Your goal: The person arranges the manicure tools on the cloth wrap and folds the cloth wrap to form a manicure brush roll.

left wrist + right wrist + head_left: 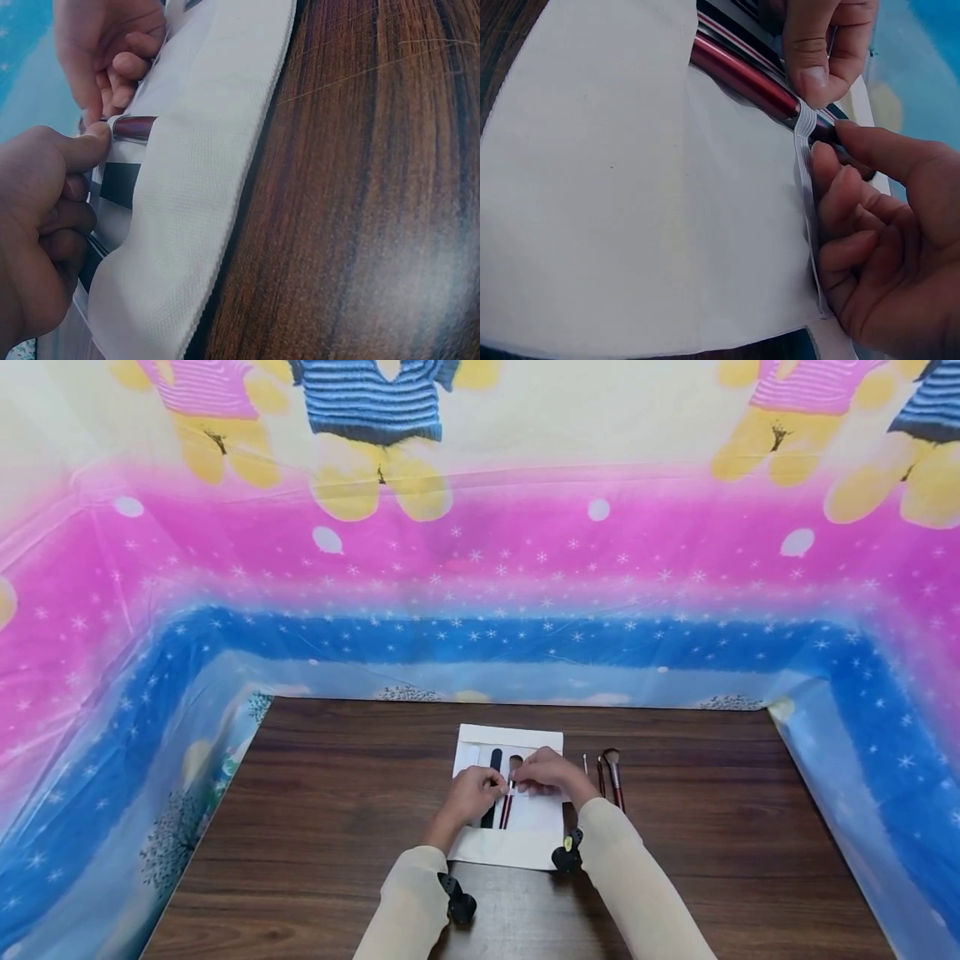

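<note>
A white fabric brush roll (506,850) lies spread out on the table, with a folded flap along its near edge. A makeup brush (750,84) with a dark red handle runs under the roll's white elastic band (804,176), its handle end tucked behind the flap. My left hand (474,793) pinches the elastic band right beside the handle. From the other side, my right hand (546,770) pinches the brush just above the band, with thumb and forefinger at its dark upper part. A flat black strip with a rounded end (489,817) sits in the roll, left of the brush.
To the right of the roll lie a larger makeup brush (614,772), a thin dark-handled brush (601,772) and a slim light-tipped tool (586,763). The dark wooden table (337,793) is bordered by a printed pink and blue cloth (510,639) at the back and sides.
</note>
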Demonstrator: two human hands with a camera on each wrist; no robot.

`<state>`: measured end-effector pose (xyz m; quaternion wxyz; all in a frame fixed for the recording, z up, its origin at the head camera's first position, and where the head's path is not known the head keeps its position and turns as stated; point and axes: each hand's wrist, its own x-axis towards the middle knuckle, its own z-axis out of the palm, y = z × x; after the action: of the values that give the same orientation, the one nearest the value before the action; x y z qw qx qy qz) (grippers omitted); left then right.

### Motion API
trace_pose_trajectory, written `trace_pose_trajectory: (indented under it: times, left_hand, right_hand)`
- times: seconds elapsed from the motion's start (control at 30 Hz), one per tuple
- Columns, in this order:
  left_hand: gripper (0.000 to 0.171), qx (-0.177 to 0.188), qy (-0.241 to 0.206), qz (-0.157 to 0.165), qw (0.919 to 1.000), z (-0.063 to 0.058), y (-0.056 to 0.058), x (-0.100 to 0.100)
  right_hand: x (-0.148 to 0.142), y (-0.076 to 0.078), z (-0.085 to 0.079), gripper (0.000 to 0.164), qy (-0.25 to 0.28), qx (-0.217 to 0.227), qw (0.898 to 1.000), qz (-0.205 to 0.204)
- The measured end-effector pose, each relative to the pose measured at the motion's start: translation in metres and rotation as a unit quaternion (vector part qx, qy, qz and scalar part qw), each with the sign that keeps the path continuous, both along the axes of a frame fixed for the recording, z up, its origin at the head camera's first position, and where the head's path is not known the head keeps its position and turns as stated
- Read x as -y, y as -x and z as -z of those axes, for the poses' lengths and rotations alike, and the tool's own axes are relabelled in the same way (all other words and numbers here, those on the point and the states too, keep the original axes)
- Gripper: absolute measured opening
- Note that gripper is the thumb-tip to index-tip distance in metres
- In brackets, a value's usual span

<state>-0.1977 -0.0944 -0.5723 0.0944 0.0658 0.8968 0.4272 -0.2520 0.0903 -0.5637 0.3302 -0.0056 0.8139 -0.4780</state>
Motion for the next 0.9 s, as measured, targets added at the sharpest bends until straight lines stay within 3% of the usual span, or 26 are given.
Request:
trace_pose_trajectory:
  times: [0.37, 0.67, 0.9]
  left_hand:
    - [0.009, -0.007, 0.015, 0.005, 0.9998, -0.0013, 0.0008, -0.001]
    - [0.009, -0.012, 0.024, -0.001, 0.9996, -0.0016, -0.0005, -0.0004]
    - [0.01, 0.0, 0.024, -0.001, 0.9997, -0.006, -0.0006, -0.0036]
  right_hand:
    - [-0.0006, -0.0026, 0.0002, 0.023, 0.016, -0.006, 1.0, -0.005]
    - [0.0004, -0.0003, 0.0015, 0.018, 0.001, -0.055, 0.999, -0.001]
    - [-0.0036, 0.0034, 0.0081, 0.026, 0.058, -0.049, 0.996, 0.053]
